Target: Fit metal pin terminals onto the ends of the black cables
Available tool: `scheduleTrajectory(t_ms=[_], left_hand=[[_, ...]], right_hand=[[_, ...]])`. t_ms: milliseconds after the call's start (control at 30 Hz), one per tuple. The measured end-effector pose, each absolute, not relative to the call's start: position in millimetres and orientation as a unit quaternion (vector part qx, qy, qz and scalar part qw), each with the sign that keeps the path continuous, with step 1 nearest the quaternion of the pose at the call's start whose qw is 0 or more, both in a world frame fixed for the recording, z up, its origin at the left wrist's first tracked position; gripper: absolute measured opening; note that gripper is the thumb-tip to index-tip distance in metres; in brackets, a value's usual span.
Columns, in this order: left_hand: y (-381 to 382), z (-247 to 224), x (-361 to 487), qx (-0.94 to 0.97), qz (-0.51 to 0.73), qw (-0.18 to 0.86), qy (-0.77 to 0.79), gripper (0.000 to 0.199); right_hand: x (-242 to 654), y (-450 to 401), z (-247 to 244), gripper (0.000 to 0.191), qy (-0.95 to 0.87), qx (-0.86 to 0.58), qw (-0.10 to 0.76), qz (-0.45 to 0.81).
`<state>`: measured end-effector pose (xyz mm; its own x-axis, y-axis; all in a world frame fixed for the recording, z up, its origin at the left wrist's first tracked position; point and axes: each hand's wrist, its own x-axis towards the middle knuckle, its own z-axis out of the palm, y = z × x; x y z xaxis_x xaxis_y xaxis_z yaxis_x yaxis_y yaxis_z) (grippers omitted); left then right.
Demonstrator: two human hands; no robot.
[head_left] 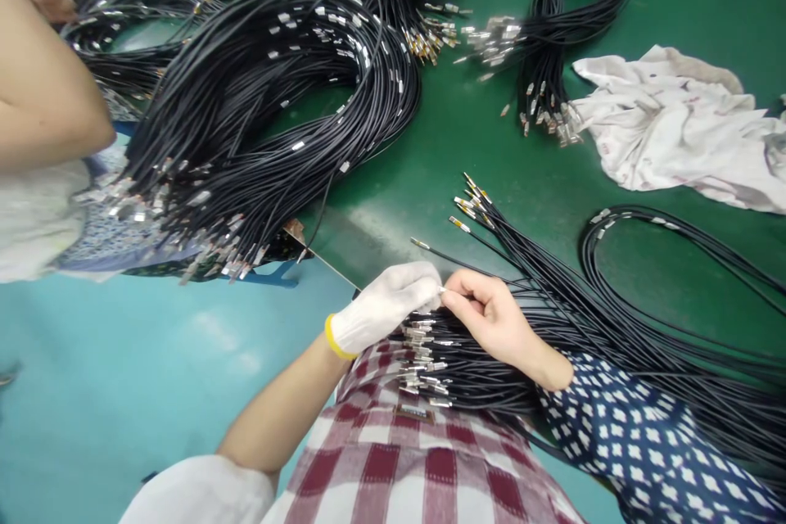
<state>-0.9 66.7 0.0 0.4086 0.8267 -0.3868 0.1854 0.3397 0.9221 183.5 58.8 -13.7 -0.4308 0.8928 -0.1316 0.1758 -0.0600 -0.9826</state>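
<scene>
My left hand (393,301), in a white knit glove with a yellow cuff, pinches a small cable end (440,290). Bare and curled, my right hand (491,315) has its thumb and forefinger closed on the same small piece, fingertips almost touching the glove. Beneath both hands lies a thick bundle of black cables (491,381), its metal ends in a row over the checked apron. Beyond my right hand, more black cables (534,246) fan out on the green table, their metal tips pointing up and left.
A big coil of black cables (246,98) hangs over the table's left edge beside another person's bare arm (46,82). Further back lie a smaller cable bundle (571,8) and a crumpled white cloth (675,127). The green table (516,155) has a corner left of my hands.
</scene>
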Motion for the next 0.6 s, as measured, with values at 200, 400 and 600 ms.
scheduleTrajectory(t_ms=[200, 400, 600], left_hand=[[67, 2, 0, 0.510, 0.256, 0.671, 0.473, 0.025], [65, -4, -16, 0.559, 0.301, 0.499, 0.590, 0.023], [78, -23, -22, 0.626, 0.347, 0.230, 0.659, 0.017]], right_hand=[[182, 59, -14, 0.036, -0.623, -0.440, 0.308, 0.569], [196, 67, 3, 0.025, -0.840, -0.345, 0.226, 0.353], [191, 98, -10, 0.014, -0.827, -0.502, 0.172, 0.187]])
